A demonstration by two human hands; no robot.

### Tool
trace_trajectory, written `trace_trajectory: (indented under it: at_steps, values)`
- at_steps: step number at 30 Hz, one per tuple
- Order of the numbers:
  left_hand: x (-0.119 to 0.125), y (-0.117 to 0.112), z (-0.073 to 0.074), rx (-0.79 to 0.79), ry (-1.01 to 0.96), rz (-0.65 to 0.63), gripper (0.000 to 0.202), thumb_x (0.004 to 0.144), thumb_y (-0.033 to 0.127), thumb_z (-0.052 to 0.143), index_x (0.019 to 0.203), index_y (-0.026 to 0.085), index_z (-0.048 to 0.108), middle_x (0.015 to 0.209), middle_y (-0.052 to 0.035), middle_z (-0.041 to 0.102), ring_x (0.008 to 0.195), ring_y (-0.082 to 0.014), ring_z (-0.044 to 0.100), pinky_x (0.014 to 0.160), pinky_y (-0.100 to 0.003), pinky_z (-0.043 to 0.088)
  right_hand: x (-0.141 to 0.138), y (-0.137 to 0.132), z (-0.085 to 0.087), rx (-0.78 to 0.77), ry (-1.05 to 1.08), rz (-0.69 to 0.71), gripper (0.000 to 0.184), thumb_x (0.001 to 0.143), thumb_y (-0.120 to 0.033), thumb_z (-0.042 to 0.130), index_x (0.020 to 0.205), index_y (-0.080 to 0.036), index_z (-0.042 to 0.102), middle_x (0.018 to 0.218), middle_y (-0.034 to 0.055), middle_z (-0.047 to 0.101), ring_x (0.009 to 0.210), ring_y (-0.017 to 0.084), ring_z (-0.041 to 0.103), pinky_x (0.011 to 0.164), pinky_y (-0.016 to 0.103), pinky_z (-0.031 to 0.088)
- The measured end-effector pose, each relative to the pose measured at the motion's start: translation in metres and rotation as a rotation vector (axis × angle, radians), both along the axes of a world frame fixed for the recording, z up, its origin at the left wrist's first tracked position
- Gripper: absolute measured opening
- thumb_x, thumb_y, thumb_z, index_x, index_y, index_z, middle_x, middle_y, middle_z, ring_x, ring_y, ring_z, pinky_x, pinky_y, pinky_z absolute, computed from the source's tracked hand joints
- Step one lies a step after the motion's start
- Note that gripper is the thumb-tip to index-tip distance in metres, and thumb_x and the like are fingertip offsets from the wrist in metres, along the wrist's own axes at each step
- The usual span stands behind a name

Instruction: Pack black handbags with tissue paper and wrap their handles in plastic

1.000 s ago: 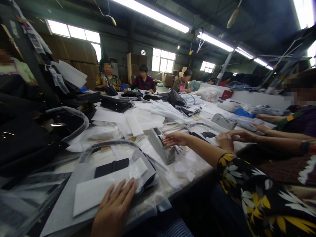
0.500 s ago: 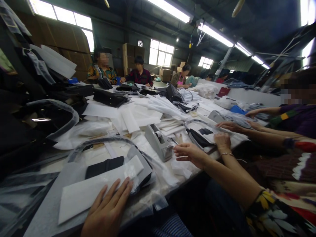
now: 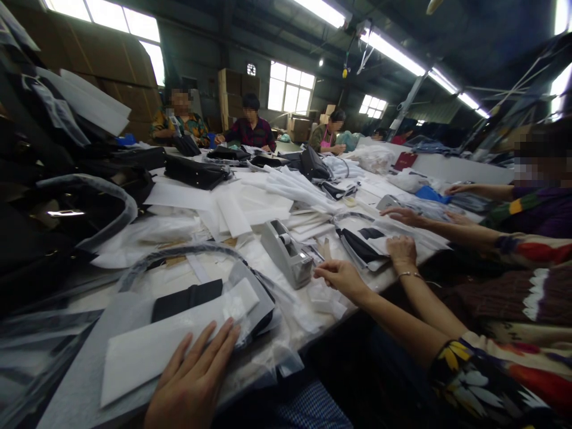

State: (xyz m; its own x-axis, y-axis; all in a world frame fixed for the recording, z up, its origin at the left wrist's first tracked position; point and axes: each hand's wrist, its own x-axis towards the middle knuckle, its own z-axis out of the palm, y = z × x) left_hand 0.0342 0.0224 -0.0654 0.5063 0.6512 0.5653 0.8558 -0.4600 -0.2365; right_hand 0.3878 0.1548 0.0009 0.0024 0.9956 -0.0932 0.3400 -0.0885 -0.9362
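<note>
Pinning a white sheet (image 3: 166,341) over a black bag (image 3: 186,300) — left hand (image 3: 194,374) flat, fingers slightly apart. Right hand (image 3: 343,281) just off the tape dispenser (image 3: 286,253), fingers seemingly pinched; anything held too fine to tell. Likely a taping step; next move calls for crossing loose clear film (image 3: 300,314) — little open room along the near edge of the desk (image 3: 292,342).

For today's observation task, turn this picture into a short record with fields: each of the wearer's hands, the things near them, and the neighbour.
Left hand: flat, palm down on a white pad
Right hand: fingertips drawn together beside the tape dispenser; whether they hold tape cannot be told
Under the pad: a thin grey sheet
Behind the pad: an arched, wrapped handle
Neighbour's hands: beside a black bag, right of the dispenser
</note>
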Motion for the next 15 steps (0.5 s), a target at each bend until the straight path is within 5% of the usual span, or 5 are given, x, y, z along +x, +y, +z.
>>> trace_trajectory:
  at_steps: [5, 10, 15]
  values:
    - [0.0, -0.001, 0.0, -0.009, -0.015, -0.003, 0.056, 0.09, 0.013, 0.038, 0.145, 0.02, 0.048, 0.154, 0.0004, 0.043, 0.129, -0.0248, 0.054, 0.123, -0.044, 0.013, 0.009, -0.017, 0.028, 0.25, -0.292, 0.113, 0.011, 0.079, -0.03, 0.074, 0.082, -0.021, 0.078, 0.062, -0.0014, 0.067, 0.051, 0.01, 0.054, 0.059, 0.023, 0.044]
    - [0.002, -0.003, 0.004, -0.034, 0.006, 0.022, 0.054, 0.094, 0.013, 0.035, 0.146, 0.021, 0.047, 0.153, 0.0004, 0.044, 0.13, -0.0254, 0.053, 0.121, -0.046, 0.019, -0.019, -0.021, 0.066, 0.562, -0.575, 0.694, 0.021, 0.095, -0.033, 0.058, 0.1, -0.023, 0.076, 0.088, 0.0055, 0.074, 0.075, 0.016, 0.067, 0.073, 0.025, 0.049]
    - [0.008, -0.007, 0.011, -0.072, -0.023, 0.072, 0.051, 0.099, 0.014, 0.03, 0.145, 0.026, 0.048, 0.151, 0.0044, 0.047, 0.131, -0.024, 0.053, 0.112, -0.046, 0.034, -0.092, 0.0, 0.087, 0.655, -0.656, 1.121, 0.023, 0.097, -0.036, 0.057, 0.097, -0.021, 0.074, 0.084, 0.0042, 0.071, 0.074, 0.014, 0.065, 0.069, 0.022, 0.046]
